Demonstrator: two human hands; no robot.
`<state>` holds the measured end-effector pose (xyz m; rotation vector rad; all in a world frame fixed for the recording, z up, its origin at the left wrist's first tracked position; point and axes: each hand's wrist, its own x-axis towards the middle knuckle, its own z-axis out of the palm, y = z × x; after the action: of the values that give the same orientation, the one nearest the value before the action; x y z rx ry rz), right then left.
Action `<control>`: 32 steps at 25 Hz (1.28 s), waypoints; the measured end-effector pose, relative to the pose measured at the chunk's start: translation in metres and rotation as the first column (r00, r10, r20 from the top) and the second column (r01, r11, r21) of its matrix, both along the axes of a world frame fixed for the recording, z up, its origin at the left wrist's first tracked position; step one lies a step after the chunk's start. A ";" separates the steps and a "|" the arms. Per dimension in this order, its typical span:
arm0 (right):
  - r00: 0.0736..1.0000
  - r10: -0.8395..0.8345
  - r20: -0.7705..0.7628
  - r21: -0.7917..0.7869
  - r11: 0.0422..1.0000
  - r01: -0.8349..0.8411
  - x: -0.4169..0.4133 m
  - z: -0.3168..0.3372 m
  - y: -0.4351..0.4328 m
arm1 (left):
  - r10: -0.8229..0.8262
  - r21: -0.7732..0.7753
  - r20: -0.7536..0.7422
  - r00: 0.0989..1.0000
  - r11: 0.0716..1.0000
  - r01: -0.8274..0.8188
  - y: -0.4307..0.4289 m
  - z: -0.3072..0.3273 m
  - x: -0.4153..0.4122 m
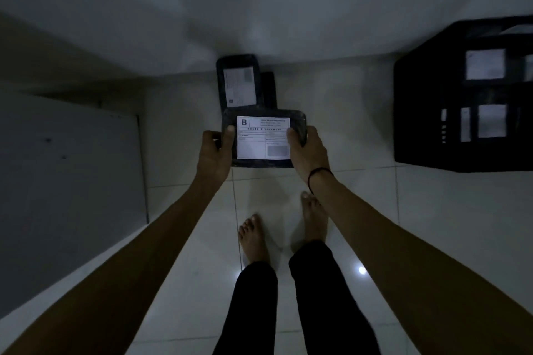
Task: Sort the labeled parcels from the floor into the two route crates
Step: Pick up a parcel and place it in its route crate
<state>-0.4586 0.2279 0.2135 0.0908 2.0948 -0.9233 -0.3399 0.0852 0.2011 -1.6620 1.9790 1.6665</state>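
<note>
I hold a black wrapped parcel (263, 138) flat in front of me above the floor, its white label facing up with a large letter B and the words "Route B Shipment". My left hand (215, 153) grips its left edge and my right hand (307, 153) grips its right edge, thumbs on top. Beyond it on the floor by the wall lies another black parcel (238, 82) with a white label, and a further dark parcel (269, 86) sits partly hidden beside it. A black slatted crate (427, 112) stands at the right, with white labels showing through its openings.
White glossy floor tiles (432, 225) spread around my bare feet (288, 225). A grey panel or door (72, 167) lies along the left side. A pale wall (259, 8) rises just behind the floor parcels. The scene is dim.
</note>
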 end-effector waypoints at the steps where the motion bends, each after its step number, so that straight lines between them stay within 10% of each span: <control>1: 0.999 -0.030 -0.023 -0.037 0.999 0.029 -0.009 0.025 0.011 | -0.058 -0.027 -0.038 0.998 0.998 0.057 0.003 0.028 -0.010; 13: 0.913 -0.404 -0.062 -0.326 0.872 0.364 -0.088 0.197 0.215 | -0.570 -0.150 -0.141 0.810 0.821 0.551 0.156 0.222 -0.119; 19: 0.856 -0.507 -0.100 -0.325 0.830 0.453 -0.107 0.219 0.393 | -0.944 -0.499 0.234 0.233 0.089 0.862 0.302 0.246 -0.169; 32: 0.746 -0.650 -0.141 -0.263 0.752 0.605 -0.212 0.250 0.684 | -0.991 -0.502 -0.021 0.132 0.125 0.856 0.587 0.276 -0.336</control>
<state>-0.6706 0.9120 0.4636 0.6598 2.1922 -1.6153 -0.6756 0.6718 0.4770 0.3017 2.6396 1.0010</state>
